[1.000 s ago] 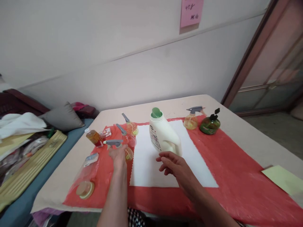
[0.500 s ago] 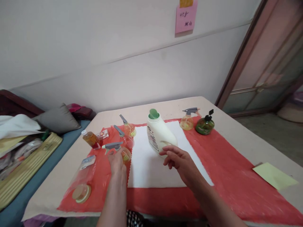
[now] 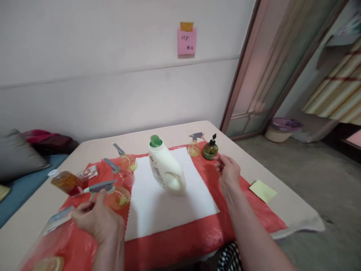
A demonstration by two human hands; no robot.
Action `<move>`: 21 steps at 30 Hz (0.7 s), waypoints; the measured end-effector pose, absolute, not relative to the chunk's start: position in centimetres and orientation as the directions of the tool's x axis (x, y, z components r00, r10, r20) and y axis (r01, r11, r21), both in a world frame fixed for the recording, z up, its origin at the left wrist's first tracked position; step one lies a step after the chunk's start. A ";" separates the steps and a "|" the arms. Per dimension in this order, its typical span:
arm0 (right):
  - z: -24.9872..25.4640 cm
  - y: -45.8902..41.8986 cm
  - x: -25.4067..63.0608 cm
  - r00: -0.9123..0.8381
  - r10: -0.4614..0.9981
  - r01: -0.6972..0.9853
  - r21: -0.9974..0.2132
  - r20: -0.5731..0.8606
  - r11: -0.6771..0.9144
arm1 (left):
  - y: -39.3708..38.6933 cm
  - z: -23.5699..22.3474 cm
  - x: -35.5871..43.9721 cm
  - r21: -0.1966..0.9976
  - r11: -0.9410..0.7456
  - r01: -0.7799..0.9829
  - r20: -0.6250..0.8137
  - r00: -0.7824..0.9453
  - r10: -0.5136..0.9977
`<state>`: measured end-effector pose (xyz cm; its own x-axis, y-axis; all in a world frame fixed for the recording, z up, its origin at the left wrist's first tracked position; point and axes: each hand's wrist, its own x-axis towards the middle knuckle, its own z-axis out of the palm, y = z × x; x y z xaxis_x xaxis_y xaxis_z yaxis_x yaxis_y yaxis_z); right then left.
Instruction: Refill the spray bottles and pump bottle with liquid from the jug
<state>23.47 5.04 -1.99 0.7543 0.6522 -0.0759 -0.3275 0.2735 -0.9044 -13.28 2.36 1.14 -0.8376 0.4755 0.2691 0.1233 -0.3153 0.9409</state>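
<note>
My left hand is at the left, just in front of a spray bottle with a grey trigger head. Its thumb stands apart from the loosely curled fingers, and nothing shows in its grasp. My right hand is half open and empty, its fingertips close to a green pump bottle with a black top. Whether they touch it I cannot tell. A cream jug with an open mouth and a green inner spout stands upright on a white cloth between my hands.
Two more spray bottles with grey heads, one orange-tinted and one pinkish, stand left of the jug. A yellowish spray bottle is beside the green one. An amber bottle, a small packet and a yellow paper lie around.
My right hand has moved from beside the jug to the green pump bottle. My left hand has drawn back from the spray bottle's head. The view has turned to the right.
</note>
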 end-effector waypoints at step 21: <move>-8.2 16.5 20.5 0.596 0.740 0.558 -0.823 0.311 -0.104 | 2.5 -0.1 -4.2 0.865 -0.233 0.446 0.434 -0.428 0.793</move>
<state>20.53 16.47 -8.23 0.5961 0.7403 0.3110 0.5581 -0.1035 -0.8233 -4.18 2.52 -0.14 -0.4278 0.7929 0.4339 0.4455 -0.2326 0.8645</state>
